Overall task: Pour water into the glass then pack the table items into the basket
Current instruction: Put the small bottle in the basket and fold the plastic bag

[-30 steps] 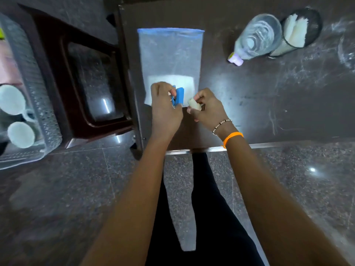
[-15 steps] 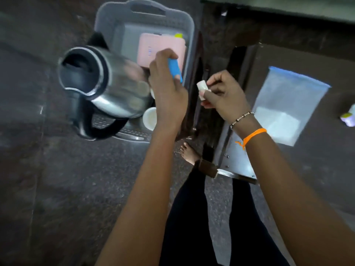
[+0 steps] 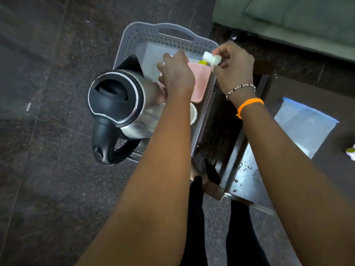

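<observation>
1. Judging the grey perforated basket [image 3: 134, 35] first: it is stiff plastic, and with what sits in it I expect it to be heavy, so I would lift it by the cut-out handle at its far edge. It stands on the dark floor just beside the table [image 3: 249, 181], under both my hands.
2. The steel kettle [image 3: 123, 104] stands in the basket's left near corner, just left of my left forearm. It looks hard and slick-walled; its black handle is the place to take it.
3. A pink box [image 3: 199, 81] lies against the basket's right wall, a white cup [image 3: 193, 114] nearer me.
4. My left hand [image 3: 177, 73] is curled, knuckles up, over the pink box; whether it grips anything I cannot tell.
5. My right hand [image 3: 233, 69] pinches a small white cap-like piece [image 3: 211, 58] over the basket's far right corner: light, rigid, easily dropped.
</observation>
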The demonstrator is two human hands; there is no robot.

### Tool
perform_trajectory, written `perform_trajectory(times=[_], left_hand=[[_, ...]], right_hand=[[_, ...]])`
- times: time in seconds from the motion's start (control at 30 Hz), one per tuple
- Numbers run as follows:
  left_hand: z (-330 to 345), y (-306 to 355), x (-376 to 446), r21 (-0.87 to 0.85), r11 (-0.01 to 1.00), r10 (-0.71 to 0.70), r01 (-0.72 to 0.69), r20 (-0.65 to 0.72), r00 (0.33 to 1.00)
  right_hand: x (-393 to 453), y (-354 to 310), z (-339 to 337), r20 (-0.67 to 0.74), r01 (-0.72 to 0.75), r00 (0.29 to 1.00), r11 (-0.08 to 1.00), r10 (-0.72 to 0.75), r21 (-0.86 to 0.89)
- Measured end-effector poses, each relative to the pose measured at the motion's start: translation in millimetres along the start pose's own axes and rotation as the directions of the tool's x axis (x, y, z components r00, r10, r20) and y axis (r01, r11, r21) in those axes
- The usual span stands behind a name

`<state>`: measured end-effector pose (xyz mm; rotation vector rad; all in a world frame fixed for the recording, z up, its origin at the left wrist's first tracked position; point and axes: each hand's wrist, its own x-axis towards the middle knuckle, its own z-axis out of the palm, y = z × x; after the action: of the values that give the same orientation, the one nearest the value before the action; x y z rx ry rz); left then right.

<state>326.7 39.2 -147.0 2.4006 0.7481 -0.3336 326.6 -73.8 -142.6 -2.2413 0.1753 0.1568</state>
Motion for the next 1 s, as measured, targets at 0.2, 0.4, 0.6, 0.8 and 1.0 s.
perform_trajectory(times=[0.2,0.4,0.6,0.8,1.0], left_hand=[[3.8,-9.0,8.8,0.030,0.999,-0.018,0.017,0.030,0.999],[0.4,-12.5,8.8,0.039,0.999,0.037,-0.038,0.040,0.999],[-0.7,-2.3,-33.7,-0.087,0.978,0.180,-0.192,-0.131,0.975],[29.0,14.2,-109.3,-0.391,0.870,0.294,-0.302,-0.082,0.952],[102.3,13.4,-183.7,-0.358,0.891,0.397,-0.281,0.312,0.863]], right_hand=[[33.4,-7.4,16.7,0.119,0.138,0.987,0.958,-0.111,-0.251],[42.3,-6.7,20.4,0.194,0.175,0.976,0.898,-0.103,-0.403],[19.1,6.0,0.0,0.056,0.089,0.995,0.973,-0.078,-0.212],[-44.7,46.2,-44.0,-0.072,-0.019,0.997,1.000,0.020,0.016],[-125.4,141.7,-105.2,-0.130,-0.250,0.961,0.968,0.245,-0.017]])
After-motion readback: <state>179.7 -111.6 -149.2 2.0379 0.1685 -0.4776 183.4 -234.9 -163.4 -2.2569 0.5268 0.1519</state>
